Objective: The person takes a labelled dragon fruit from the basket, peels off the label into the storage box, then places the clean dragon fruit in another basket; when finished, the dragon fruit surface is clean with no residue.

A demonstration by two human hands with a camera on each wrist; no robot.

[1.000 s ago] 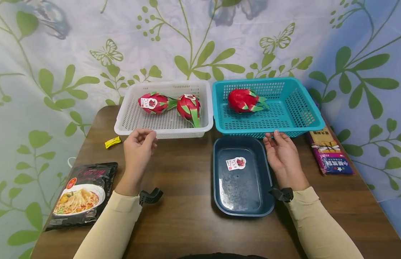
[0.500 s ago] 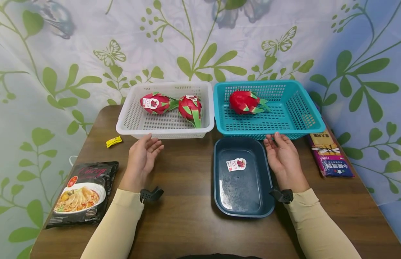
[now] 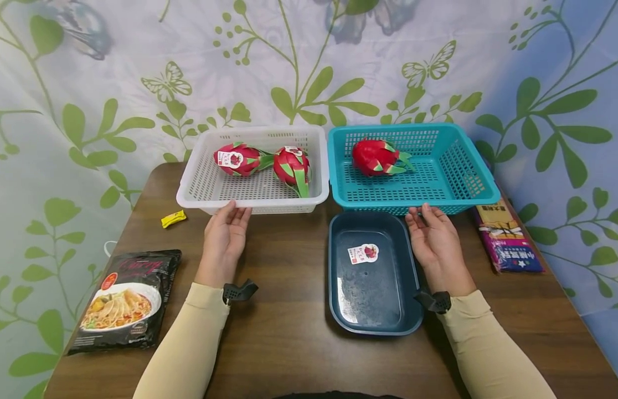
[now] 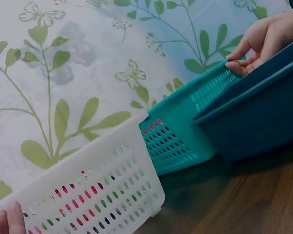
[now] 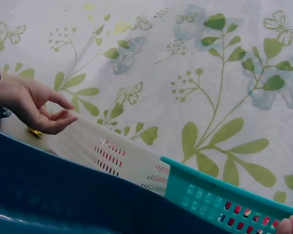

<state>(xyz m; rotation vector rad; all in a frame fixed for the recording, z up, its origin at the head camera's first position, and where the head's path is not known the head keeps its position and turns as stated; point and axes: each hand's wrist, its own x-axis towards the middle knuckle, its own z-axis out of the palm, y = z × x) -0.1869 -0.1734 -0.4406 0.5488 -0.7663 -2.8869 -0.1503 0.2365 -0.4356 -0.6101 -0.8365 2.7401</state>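
At the front rim of the white basket [image 3: 253, 206], my left hand [image 3: 222, 244] has its thumb over the edge and its fingers against the outer wall. In the left wrist view, those fingers [image 4: 12, 219] lie on the slotted front. My right hand [image 3: 437, 244] pinches the front rim of the teal basket [image 3: 413, 204], thumb on top and fingers beneath. A dragon fruit [image 3: 376, 157] lies in the teal basket. Two more, a left dragon fruit [image 3: 239, 158] and a right dragon fruit [image 3: 292, 167], lie in the white one.
A dark blue tub [image 3: 369, 299] with a dragon fruit sticker inside stands before the teal basket. To the left are a black noodle packet [image 3: 124, 299] and a small yellow wrapped piece [image 3: 173, 218]. A purple packet [image 3: 510, 244] lies right of the teal basket.
My left hand has turned palm up, opened out and moved right and up to the white basket's front rim. The right hand stays at the teal basket.
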